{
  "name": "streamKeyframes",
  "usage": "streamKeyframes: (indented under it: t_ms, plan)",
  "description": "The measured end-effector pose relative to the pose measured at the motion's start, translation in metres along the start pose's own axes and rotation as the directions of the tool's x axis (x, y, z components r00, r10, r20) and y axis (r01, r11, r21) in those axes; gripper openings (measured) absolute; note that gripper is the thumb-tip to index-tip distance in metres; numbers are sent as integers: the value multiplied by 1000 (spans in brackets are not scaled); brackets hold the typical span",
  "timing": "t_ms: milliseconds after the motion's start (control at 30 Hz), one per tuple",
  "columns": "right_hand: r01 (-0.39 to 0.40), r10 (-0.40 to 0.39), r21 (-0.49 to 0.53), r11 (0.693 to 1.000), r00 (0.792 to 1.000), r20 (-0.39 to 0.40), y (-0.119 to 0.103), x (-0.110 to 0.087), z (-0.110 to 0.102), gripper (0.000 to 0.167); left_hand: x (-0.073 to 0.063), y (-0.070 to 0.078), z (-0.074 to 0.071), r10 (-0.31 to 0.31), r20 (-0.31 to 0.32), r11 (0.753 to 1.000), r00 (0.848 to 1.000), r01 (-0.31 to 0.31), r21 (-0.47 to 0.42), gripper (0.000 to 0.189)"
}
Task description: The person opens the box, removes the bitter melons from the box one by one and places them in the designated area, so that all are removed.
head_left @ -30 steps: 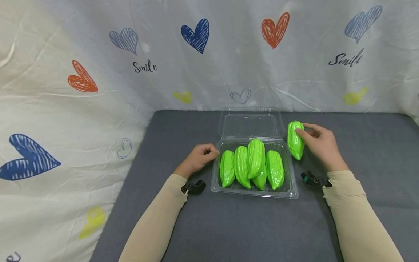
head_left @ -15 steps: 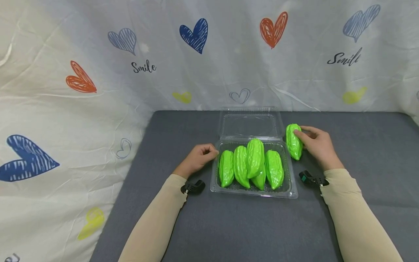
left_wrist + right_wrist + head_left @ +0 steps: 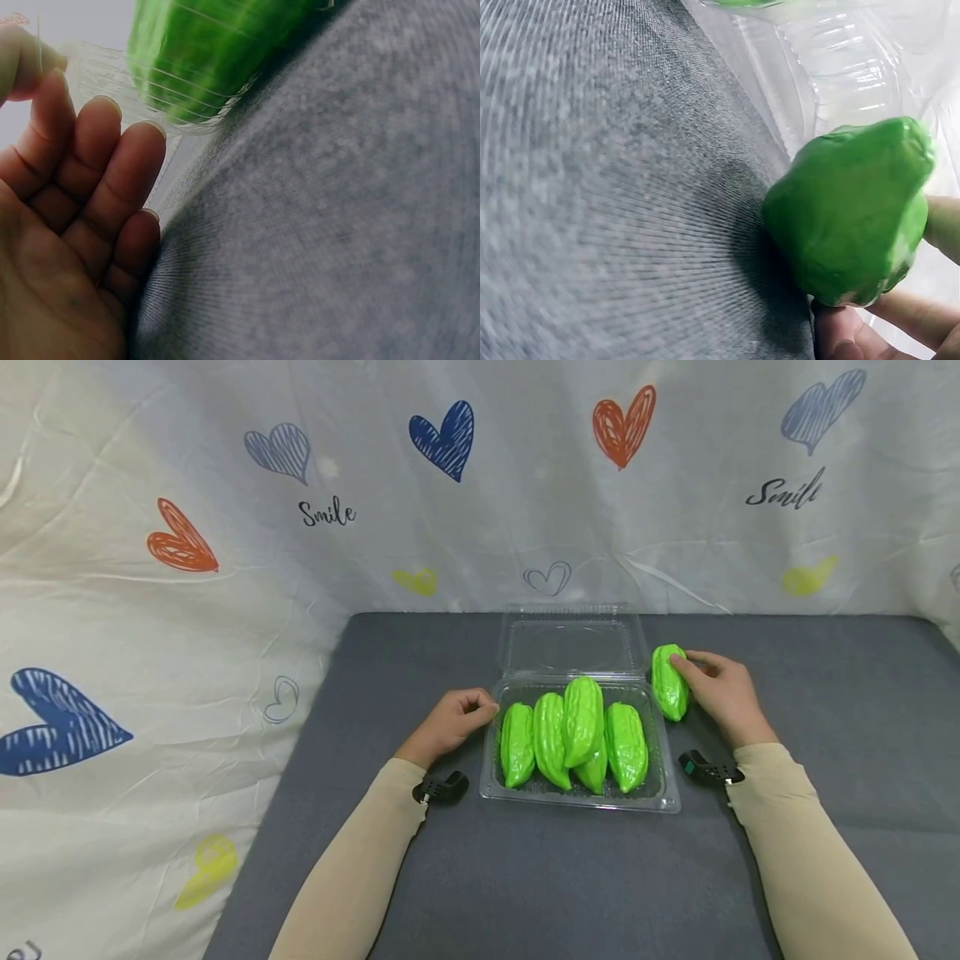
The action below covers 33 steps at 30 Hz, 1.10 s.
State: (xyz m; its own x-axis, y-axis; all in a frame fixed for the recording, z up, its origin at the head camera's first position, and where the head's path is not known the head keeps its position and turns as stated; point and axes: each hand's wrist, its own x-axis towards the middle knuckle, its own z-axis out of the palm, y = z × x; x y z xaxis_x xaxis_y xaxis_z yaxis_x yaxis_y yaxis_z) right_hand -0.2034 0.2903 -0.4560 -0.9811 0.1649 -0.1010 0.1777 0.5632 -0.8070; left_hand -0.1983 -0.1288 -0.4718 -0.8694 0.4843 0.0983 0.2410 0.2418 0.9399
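A clear plastic clamshell container [image 3: 652, 793] stands on the table with its lid [image 3: 573, 643] folded back. Several glossy green bitter melons [image 3: 517, 747] lie side by side in it, and one more [image 3: 583, 722] rests on top of them. My left hand [image 3: 459, 722] pinches the container's left rim between thumb and index finger; its other fingers are loosely curled in the left wrist view. Another bitter melon [image 3: 669, 683] is in my right hand [image 3: 723, 693], gripped by thumb and fingers just outside the container's right rim. In the right wrist view this bitter melon [image 3: 847, 217] hangs close beside the grey cloth.
Grey cloth [image 3: 585, 885] covers the table. Behind and to the left hangs a white curtain [image 3: 510, 510] printed with hearts. Black straps with small cameras sit at the left wrist [image 3: 442, 787] and the right wrist [image 3: 708, 768].
My right hand has moved slightly left with the bitter melon, bringing it closer to the container's right rim. The left hand and the container stay in place.
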Motion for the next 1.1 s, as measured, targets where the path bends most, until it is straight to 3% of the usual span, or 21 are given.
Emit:
streamKeyframes:
  t_ms: [500, 1100]
  plan:
    - [-38, 38, 29, 999, 999, 12, -1, 0, 3, 89, -3, -3, -2, 15, -8, 1000, 1000, -15, -18, 27]
    - [-28, 30, 95, 995, 999, -18, 0, -9, 2, 79, -4, -3, -2, -5, -20, 1000, 1000, 4, -27, 27]
